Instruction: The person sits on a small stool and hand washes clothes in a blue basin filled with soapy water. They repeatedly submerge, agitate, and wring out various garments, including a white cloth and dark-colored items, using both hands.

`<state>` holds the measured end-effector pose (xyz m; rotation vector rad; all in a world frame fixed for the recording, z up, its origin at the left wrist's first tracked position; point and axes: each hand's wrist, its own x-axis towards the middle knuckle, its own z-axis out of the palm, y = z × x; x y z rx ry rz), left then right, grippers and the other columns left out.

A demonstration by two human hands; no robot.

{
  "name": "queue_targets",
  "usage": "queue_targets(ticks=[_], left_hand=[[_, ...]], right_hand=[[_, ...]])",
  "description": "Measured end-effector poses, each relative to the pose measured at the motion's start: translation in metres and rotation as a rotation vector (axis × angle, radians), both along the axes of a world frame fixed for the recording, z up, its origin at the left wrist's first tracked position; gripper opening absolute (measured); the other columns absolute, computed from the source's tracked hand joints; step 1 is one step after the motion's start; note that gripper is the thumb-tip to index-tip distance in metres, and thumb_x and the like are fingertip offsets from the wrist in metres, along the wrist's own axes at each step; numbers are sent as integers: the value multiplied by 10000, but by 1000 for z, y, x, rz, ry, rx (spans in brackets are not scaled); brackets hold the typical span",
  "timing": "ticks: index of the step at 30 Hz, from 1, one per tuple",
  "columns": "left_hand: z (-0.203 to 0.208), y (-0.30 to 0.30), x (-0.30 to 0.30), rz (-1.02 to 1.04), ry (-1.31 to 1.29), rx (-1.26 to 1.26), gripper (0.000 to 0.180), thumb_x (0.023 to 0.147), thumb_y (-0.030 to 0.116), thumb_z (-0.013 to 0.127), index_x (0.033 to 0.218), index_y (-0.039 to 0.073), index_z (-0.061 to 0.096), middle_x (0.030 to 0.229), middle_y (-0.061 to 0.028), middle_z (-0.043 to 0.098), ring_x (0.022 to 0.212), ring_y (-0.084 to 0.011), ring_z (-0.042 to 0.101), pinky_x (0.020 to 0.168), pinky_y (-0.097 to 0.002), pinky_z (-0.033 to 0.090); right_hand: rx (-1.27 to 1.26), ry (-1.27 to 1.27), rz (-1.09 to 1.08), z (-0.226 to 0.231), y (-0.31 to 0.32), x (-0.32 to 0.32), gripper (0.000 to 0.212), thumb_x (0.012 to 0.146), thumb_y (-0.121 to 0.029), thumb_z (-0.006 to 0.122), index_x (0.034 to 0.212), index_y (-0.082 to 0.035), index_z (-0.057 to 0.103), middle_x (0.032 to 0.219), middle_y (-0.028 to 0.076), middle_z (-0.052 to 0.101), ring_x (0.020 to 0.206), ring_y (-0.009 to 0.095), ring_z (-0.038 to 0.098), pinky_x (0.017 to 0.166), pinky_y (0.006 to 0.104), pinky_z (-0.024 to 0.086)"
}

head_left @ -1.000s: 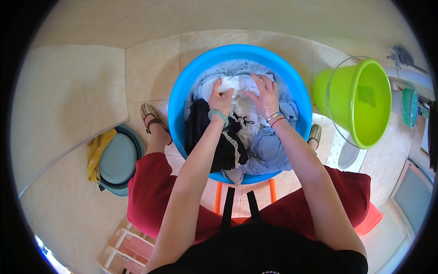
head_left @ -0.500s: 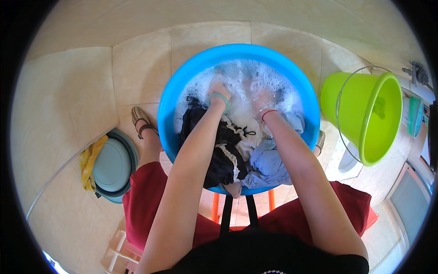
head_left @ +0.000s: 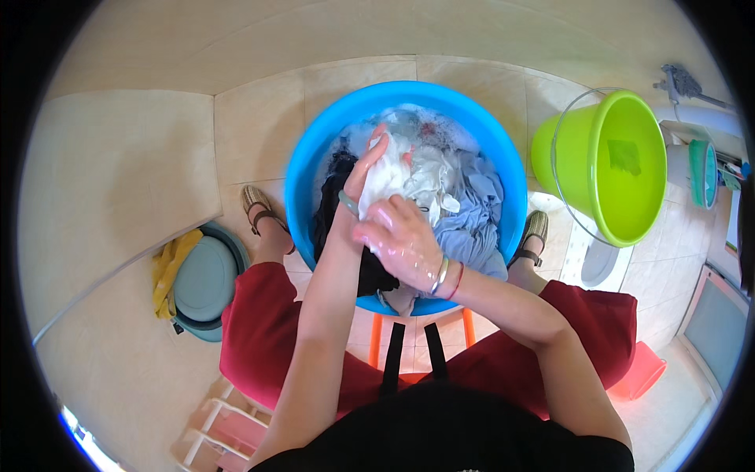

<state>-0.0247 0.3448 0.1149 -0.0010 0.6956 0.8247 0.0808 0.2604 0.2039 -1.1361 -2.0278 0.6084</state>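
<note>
A blue basin (head_left: pixel 515 212) holds wet laundry in sudsy water. My left hand (head_left: pixel 368 167) is raised over its middle, with a bunched white garment (head_left: pixel 387 175) against the palm and fingertips showing past the cloth. A pale green bangle (head_left: pixel 348 202) is on that wrist. My right hand (head_left: pixel 407 245), wet with suds, bends across to the left wrist, its curled fingers against the garment's lower edge; their tips are partly hidden. Dark clothing (head_left: pixel 334 197) lies under my left forearm. More white cloth (head_left: pixel 434 179) and light blue clothing (head_left: pixel 472 220) fill the right side.
A green bucket (head_left: pixel 566 153) with a wire handle tilts at the right. Grey-blue basins (head_left: pixel 206 275) and a yellow cloth (head_left: pixel 167 271) rest at the left. My feet are either side of the basin. A pink-and-white stool (head_left: pixel 224 429) is lower left, a pink container (head_left: pixel 641 370) lower right.
Both hands have come up out of the foam. The left now holds the white garment, and the right has crossed leftward to it. White cloth now shows above the foam.
</note>
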Motion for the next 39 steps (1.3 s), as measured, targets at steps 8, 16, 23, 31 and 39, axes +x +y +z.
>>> queue_targets(ticks=[8,16,23,31,39], left_hand=[[29,-55,16,42,-315,13,470,864,654,457,894,201,579,902,-70,595,710,-193,579,553,-323,494],[41,-78,34,7,-212,-25,327,892,466,560,820,146,563,803,-20,564,747,-177,591,640,-316,495],[22,-98,34,82,940,387,241,885,312,591,782,99,546,784,-18,569,742,-161,594,655,-304,500],[34,-95,41,297,587,-1,197,894,253,604,797,84,569,820,-8,562,812,-124,555,747,-294,453],[-15,-40,9,121,652,298,712,877,68,660,1476,114,279,1282,-96,527,1131,-181,535,939,-322,436]], right_hand=[[64,50,-168,24,-33,-18,284,638,-261,780,850,-151,627,908,29,510,794,233,508,649,351,405],[129,106,-312,31,-20,-10,239,608,-157,801,636,-132,565,720,19,514,628,213,546,513,341,439],[-66,238,-352,-6,-5,11,106,764,-189,642,706,-104,621,805,104,630,709,315,623,585,400,504],[-561,139,-754,-107,3,73,263,871,-281,599,796,-45,691,725,155,633,651,370,614,630,432,489],[-70,-36,-585,-113,37,97,311,794,-257,725,1057,-105,659,1139,127,557,1029,334,491,866,409,411]])
